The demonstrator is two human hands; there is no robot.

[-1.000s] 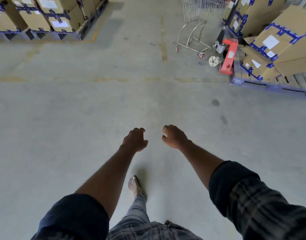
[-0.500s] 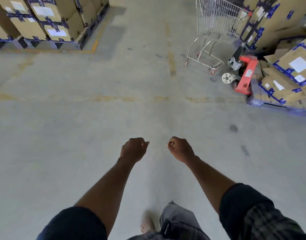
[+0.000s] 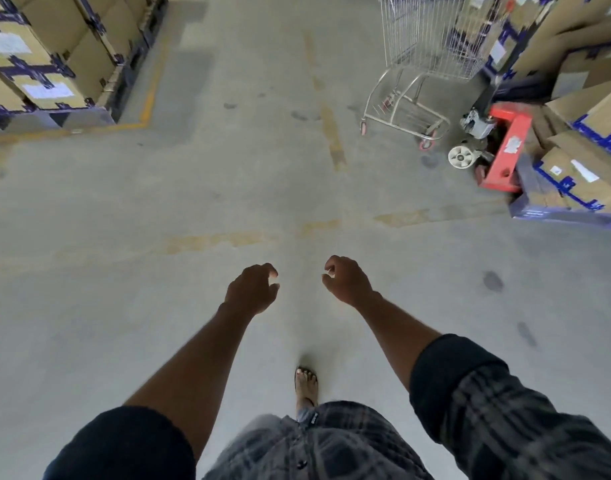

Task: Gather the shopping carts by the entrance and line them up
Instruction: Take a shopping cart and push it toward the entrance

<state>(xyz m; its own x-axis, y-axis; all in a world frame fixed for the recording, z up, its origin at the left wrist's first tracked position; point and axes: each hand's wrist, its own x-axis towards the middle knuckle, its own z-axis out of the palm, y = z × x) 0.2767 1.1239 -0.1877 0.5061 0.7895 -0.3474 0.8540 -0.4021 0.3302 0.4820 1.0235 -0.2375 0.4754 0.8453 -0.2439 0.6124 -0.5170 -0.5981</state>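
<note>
Your left hand (image 3: pixel 252 289) and your right hand (image 3: pixel 347 282) are held out in front of you over the concrete floor (image 3: pixel 124 202), near each other but not touching. On each one the fingers are loosely curled with the thumb a little apart, and neither has hold of anything. Your forearms are bare. The right sleeve (image 3: pixel 505 410) is dark plaid and rolled up, and the left sleeve (image 3: pixel 124 445) shows dark at the bottom edge. One foot (image 3: pixel 306 382) in a sandal is on the floor below and between your hands.

The shopping cart (image 3: pixel 432 39) stands ahead of you, up and to the right, well apart from both hands. It is upright on its casters, with a bare wire basket over a metal frame, and the top of the basket is cut off by the edge of the view. Just to its right sits a red pallet jack (image 3: pixel 505 147), whose pale wheel is near the cart's nearest caster. The jack is set against a blue pallet (image 3: pixel 556 211) stacked with cardboard boxes (image 3: pixel 595 109) taped in blue. You cannot tell whether the cart touches those boxes.

A second stack of boxes (image 3: pixel 37 64) stands at the upper left, bordered by a yellow line (image 3: pixel 148 98) on the floor
</note>
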